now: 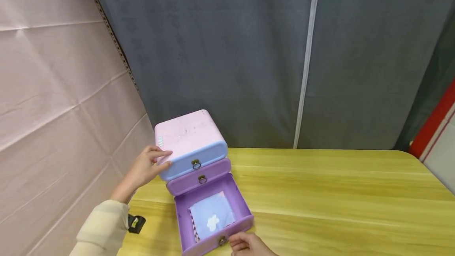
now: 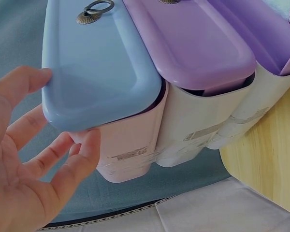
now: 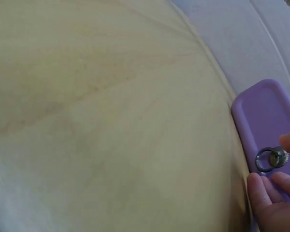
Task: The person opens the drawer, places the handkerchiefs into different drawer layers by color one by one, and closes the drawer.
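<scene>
A small drawer cabinet [image 1: 188, 129] with a pink top stands on the table. Its blue top drawer [image 1: 185, 166] is in; the purple middle drawer [image 1: 209, 171] protrudes slightly. Pulled far out, the purple bottom drawer [image 1: 239, 200] holds a folded light-blue cloth [image 1: 206, 208] with a white flower and checkered edging. My left hand [image 1: 147, 169] rests at the cabinet's upper left corner, fingers spread. At the bottom drawer's front is my right hand [image 1: 249, 244], partly cut off by the frame. Its thumb and fingertips are apart around the ring pull [image 3: 266, 159], fingertips right at the ring.
The cabinet stands on a yellow wood-grain table [image 1: 337, 192]. A dark grey curtain [image 1: 231, 50] hangs behind it, and a pale pink cloth wall [image 1: 71, 90] runs along the left. Near the left sleeve is a small black object [image 1: 136, 224].
</scene>
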The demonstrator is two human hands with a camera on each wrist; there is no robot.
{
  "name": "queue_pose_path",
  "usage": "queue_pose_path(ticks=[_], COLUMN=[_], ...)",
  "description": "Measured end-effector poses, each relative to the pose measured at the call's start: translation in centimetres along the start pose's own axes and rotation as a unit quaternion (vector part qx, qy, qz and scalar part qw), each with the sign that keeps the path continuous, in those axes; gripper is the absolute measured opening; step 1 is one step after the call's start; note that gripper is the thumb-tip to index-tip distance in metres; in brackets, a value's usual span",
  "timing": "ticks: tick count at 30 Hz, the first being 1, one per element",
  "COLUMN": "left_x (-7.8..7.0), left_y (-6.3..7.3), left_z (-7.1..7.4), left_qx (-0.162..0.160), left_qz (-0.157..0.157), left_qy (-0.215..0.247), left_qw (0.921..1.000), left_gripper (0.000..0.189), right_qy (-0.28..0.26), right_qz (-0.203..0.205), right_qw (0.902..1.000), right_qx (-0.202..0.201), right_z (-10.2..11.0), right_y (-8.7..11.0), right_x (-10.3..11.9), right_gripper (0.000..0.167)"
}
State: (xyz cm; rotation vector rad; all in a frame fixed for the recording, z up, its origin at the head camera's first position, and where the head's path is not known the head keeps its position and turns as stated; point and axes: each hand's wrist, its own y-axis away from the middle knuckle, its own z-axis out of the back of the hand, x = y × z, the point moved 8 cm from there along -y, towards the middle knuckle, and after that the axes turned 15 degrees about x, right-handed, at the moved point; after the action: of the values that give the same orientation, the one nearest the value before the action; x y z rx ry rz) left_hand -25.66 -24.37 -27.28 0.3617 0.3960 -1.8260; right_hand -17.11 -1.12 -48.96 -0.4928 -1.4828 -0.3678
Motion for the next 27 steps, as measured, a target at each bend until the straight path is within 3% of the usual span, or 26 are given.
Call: queue_pose_path(ticks=[8,14,20,27], left_x=[0.2,-0.1,-0.1,0.2], left_y=[0.2,0.0,-0.2,0.0], left_z=[-0.1,0.0,0.1,-0.1], left_qx=[-0.001,-0.002,-0.003,-0.005], left_qz=[0.008,-0.001,0.0,-0.002], left_qy=[-0.001,0.003,0.007,0.005], left_qw=[1.0,1.0,1.0,1.0], left_gripper=[0.032,0.033,0.033,0.032], right_qy=[-0.025,-0.04,-0.069,-0.114], right_qz=[-0.011,-0.027,0.003,-0.005], right_qw=[0.9996,0.9979,0.9957,0.9866], right_qx=[-0.009,-0.042,-0.062,-0.117], right_z=[-0.4,-0.4,-0.2,-0.3], right_y=[-0.4,-0.7,-1.0,-1.3], right_x=[-1.2,-1.3,-1.3,-2.2], right_gripper=[0.032,0.024,0.024,0.024])
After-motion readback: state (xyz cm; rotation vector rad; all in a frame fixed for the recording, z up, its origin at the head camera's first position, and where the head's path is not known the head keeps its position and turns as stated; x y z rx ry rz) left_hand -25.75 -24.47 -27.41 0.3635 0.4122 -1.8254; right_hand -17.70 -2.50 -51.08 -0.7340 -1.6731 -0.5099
